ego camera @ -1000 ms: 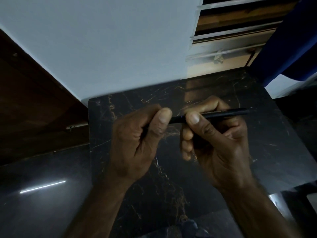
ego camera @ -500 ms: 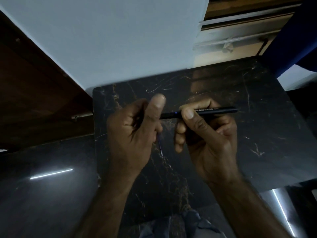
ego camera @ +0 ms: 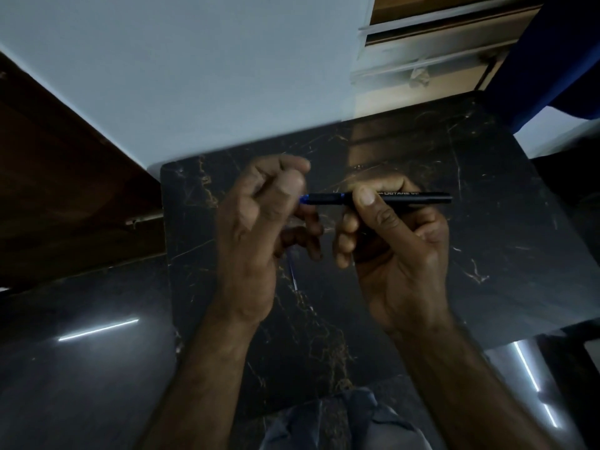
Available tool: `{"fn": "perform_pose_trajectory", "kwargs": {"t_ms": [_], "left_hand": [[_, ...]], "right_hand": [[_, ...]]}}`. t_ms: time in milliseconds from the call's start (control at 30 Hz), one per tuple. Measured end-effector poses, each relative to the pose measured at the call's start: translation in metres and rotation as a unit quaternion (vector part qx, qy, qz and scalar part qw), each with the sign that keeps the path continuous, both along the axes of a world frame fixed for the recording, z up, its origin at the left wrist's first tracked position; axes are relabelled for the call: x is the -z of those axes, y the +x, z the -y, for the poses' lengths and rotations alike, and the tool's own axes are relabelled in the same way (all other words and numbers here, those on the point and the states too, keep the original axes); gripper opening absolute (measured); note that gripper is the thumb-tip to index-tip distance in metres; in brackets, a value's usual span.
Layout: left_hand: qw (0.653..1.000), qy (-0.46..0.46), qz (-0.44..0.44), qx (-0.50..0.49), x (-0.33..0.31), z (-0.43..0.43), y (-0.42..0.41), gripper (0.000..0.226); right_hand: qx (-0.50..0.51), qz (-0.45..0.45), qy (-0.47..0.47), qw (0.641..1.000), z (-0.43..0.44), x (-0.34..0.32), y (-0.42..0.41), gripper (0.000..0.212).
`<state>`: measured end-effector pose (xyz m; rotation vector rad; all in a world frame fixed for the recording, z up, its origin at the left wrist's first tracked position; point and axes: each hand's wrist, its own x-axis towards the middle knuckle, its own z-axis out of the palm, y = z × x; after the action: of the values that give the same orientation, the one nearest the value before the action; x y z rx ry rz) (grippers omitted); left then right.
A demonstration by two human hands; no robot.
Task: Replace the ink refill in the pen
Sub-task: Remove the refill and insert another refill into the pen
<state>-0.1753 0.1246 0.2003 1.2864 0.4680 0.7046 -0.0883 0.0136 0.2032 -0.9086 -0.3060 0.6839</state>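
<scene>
While gripping the pen level above the marble top, closes the right hand round the barrel, thumb pressed on top near the middle, other fingers curled beneath. Bunches the left hand at the pen's blue end, thumb and forefinger drawn together just beside it; cannot tell whether touching. Appears to trap a thin refill in the lower left fingers, hanging down towards the top; too thin and dim to call old or new.

Looks about midway through the task. Seems to have the front end opened or under work, though shows no loose tip piece or cap anywhere. Probably leaves these steps: sliding the fresh refill into the barrel, closing the front, trying the pen.

Compared with a second ago, no longer covers the pen's left end with the left thumb; bares the blue end instead. Holds the right grip much unchanged, thumb at the same spot, pen level as before.
</scene>
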Motion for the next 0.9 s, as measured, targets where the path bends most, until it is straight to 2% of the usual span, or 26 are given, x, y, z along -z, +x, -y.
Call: {"fn": "perform_pose_trajectory", "kwargs": {"t_ms": [100,233,333,400,567,633,733,833,900], "left_hand": [[0.999,0.040,0.005,0.006,0.005,0.003,0.001,0.004],[0.998,0.004,-0.034,-0.056,0.007,0.010,0.009,0.033],[0.999,-0.048,0.001,-0.009,0.007,0.013,0.011,0.027],[0.998,-0.051,0.024,0.030,0.009,0.013,0.010,0.029],[0.998,-0.037,0.015,-0.041,0.010,0.019,0.015,0.005],[0.997,-0.036,0.009,-0.072,0.008,0.026,0.021,0.019],[0.993,-0.045,0.005,-0.108,0.011,0.033,0.027,0.024],[0.995,-0.049,0.040,-0.080,0.016,0.035,0.025,0.013],[0.996,-0.048,0.057,-0.049,0.017,0.035,0.023,0.022]], "right_hand": [[0.003,0.000,-0.003,1.000,0.002,0.002,0.005,0.012],[-0.006,-0.012,0.000,1.000,0.003,0.006,0.004,0.010],[-0.005,-0.024,0.005,1.000,0.004,0.007,0.004,0.012],[-0.001,-0.030,0.005,1.000,0.005,0.007,0.007,0.013],[0.004,-0.026,0.005,1.000,0.005,0.008,0.014,0.012],[0.004,-0.023,0.009,1.000,0.003,0.008,0.014,0.013],[0.009,-0.023,0.013,1.000,0.002,0.011,0.012,0.016],[0.018,-0.020,0.020,0.999,0.002,0.012,0.013,0.019],[0.024,-0.016,0.017,0.999,0.002,0.012,0.016,0.019]]}}
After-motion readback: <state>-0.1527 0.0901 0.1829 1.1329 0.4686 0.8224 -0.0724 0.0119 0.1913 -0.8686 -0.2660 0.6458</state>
